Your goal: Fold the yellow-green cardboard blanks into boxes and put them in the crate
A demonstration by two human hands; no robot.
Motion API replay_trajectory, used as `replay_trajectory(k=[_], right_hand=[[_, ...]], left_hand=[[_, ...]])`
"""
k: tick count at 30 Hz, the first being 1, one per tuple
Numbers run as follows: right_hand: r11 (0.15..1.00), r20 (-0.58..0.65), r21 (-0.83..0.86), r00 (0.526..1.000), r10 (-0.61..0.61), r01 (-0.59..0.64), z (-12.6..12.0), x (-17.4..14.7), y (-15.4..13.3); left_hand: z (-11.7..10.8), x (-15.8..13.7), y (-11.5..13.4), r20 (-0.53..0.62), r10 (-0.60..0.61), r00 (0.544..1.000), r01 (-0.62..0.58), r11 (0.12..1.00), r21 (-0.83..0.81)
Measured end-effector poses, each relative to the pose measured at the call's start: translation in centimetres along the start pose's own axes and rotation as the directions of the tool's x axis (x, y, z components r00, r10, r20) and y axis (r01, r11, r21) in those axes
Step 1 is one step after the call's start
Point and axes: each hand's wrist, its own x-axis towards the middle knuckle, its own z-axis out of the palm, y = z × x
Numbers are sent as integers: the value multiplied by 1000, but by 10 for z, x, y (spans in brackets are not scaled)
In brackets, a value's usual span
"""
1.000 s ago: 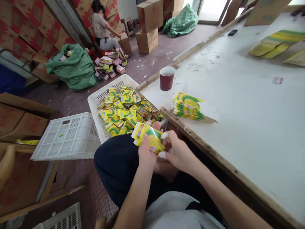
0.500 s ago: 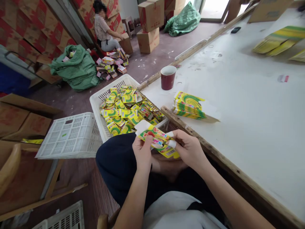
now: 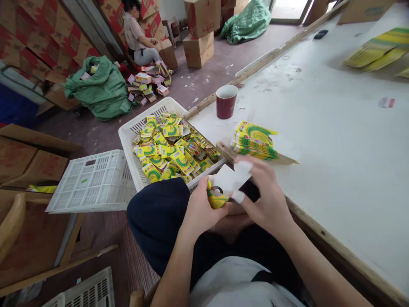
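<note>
My left hand (image 3: 204, 209) grips a small yellow-and-green carton (image 3: 217, 199) above my lap. The carton is turned so that a white flap (image 3: 225, 180) and a dark round opening show. My right hand (image 3: 263, 192), slightly blurred, is at the flap's right edge with thumb and forefinger apart. White coverings wrap those two fingertips. Whether they touch the flap, I cannot tell. On the table edge just beyond lies a stack of flat yellow cartons (image 3: 255, 138). A white plastic basket (image 3: 126, 143) beside my knee holds many folded yellow cartons (image 3: 174, 149).
A dark red cup (image 3: 226, 102) stands on the white table (image 3: 335, 149), which has a wooden edge. More flat cartons (image 3: 378, 49) lie at the far right. An overturned white crate (image 3: 91, 181) is at left. A person (image 3: 139, 38) sits by a carton pile and green sack (image 3: 99, 87).
The carton has gone from flat and printed side up, held in both hands, to turned with its white flap showing. My right hand's thumb and forefinger have spread apart.
</note>
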Motion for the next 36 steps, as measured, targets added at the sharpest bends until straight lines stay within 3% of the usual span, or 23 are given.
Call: replay_trajectory(k=[2, 4, 6, 8, 10, 14, 19, 23, 27, 31, 36], right_hand=[[950, -42, 224, 971, 234, -219, 7, -3, 0], [797, 126, 458, 917, 379, -393, 14, -5, -1], [631, 294, 572, 849, 438, -524, 20, -5, -2], [533, 326, 614, 802, 500, -582, 24, -4, -4], [506, 284, 642, 792, 541, -576, 27, -4, -5], [611, 241, 651, 886, 395, -450, 28, -12, -9], [933, 187, 289, 968, 166, -215, 27, -23, -9], [977, 70, 204, 997, 42, -55, 26, -21, -1], [985, -48, 157, 995, 83, -74, 22, -17, 10], [1000, 131, 13, 991, 23, -25, 15, -15, 19], [999, 366, 18, 930, -38, 34, -10, -3, 29]], left_hand=[[9, -3, 0, -67, 21, 997, -22, 1000, 0], [14, -5, -1, -82, 55, 995, -55, 998, 1], [16, -7, -2, -93, 95, 991, -94, 995, 16], [17, -8, -2, -117, 148, 982, -144, 989, 41], [18, -9, -1, -138, 169, 976, -161, 985, 65], [15, -8, 0, -84, 35, 996, -33, 999, 27], [17, -2, -6, -29, -33, 999, 33, 999, 3], [26, -2, -12, -121, -8, 993, 3, 999, -37], [25, -5, -12, -263, 108, 959, -61, 982, 178], [13, -4, -14, -239, 180, 954, -112, 956, 270], [-5, -1, -17, -126, 200, 972, -172, 964, 201]])
